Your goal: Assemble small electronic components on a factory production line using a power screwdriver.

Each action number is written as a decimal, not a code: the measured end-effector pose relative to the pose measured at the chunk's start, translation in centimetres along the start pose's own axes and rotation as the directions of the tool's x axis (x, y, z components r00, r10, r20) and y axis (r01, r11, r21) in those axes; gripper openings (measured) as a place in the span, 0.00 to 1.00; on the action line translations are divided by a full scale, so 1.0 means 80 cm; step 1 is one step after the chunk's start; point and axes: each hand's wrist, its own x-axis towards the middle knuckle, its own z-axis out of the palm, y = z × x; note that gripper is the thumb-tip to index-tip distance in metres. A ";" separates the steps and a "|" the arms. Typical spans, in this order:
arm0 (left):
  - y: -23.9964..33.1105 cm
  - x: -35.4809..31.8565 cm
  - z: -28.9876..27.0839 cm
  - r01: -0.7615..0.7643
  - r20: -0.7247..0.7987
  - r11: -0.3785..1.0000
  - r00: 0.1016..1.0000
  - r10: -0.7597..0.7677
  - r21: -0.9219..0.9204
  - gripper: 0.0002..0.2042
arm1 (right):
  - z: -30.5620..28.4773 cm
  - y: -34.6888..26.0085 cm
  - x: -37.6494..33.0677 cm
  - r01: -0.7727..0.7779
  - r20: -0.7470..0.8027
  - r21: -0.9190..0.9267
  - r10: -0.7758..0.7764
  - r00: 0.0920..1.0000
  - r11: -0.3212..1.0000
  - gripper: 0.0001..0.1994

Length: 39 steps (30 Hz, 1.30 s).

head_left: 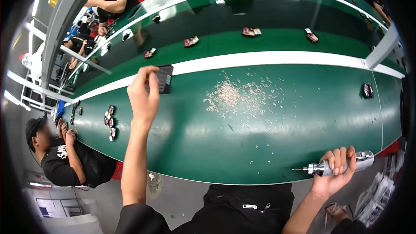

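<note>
Glossy green covers your table [190, 154], where a loose scatter of tiny pale slivers [229, 96] lies near the centre of the frame. It spreads to the right of your left hand [145, 96], which is nearer to it than your right hand [333, 174]. Your left fingers are half curled in front of a dark, ridged, boxy slab [165, 80]; whether they touch or grip anything cannot be told. At lower right, your right hand wraps firmly around a smooth silver, barrel-shaped driver [363, 160], its long axis nearly level, its thin metal bit [298, 169] pointing left, below the slivers.
</note>
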 end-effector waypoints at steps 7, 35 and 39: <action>-0.214 0.136 -0.005 0.316 0.182 0.775 0.859 -0.479 0.547 0.30 | -0.007 0.027 0.008 -0.054 -0.034 0.016 0.054 0.998 0.998 0.05; 0.255 -0.103 0.130 -0.677 0.465 0.559 0.345 0.815 -0.478 0.23 | -0.016 0.001 -0.032 -0.182 -0.093 -0.083 0.174 0.980 0.980 0.05; 0.272 -0.124 0.138 -0.550 0.501 0.635 0.395 0.770 -0.542 0.23 | -0.029 -0.006 -0.047 -0.217 -0.093 -0.063 0.211 0.973 0.974 0.04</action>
